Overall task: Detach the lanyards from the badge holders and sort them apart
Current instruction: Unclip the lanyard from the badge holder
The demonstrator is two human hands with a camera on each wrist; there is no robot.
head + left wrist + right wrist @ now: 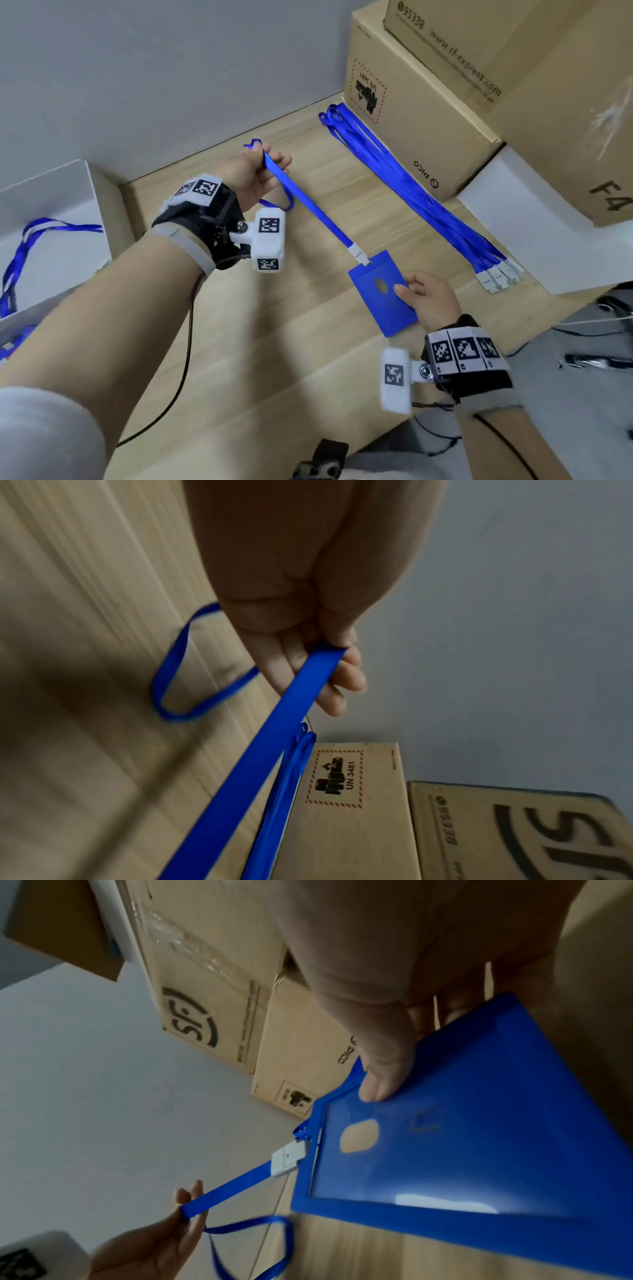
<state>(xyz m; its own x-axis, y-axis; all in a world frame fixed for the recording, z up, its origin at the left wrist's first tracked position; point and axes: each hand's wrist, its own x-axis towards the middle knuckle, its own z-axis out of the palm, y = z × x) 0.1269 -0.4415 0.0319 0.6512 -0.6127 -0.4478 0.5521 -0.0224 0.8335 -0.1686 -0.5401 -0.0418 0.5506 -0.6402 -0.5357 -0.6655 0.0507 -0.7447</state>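
Observation:
A blue lanyard (310, 209) runs taut between my two hands above the wooden table. My left hand (262, 171) grips its strap (274, 737) near the looped end, and a slack loop (178, 674) hangs below the fingers. The lanyard's white clip (358, 255) is still hooked to a blue badge holder (380, 294). My right hand (424, 294) holds that holder by its right edge, thumb on the clear front (462, 1137). The clip (289, 1156) sits at the holder's top edge.
A bundle of several detached blue lanyards (411, 192) lies along the cardboard boxes (428, 113) at the right. A white box (51, 212) at the left holds more blue straps (20, 260). Another white box (520, 219) stands at right, cables beyond it.

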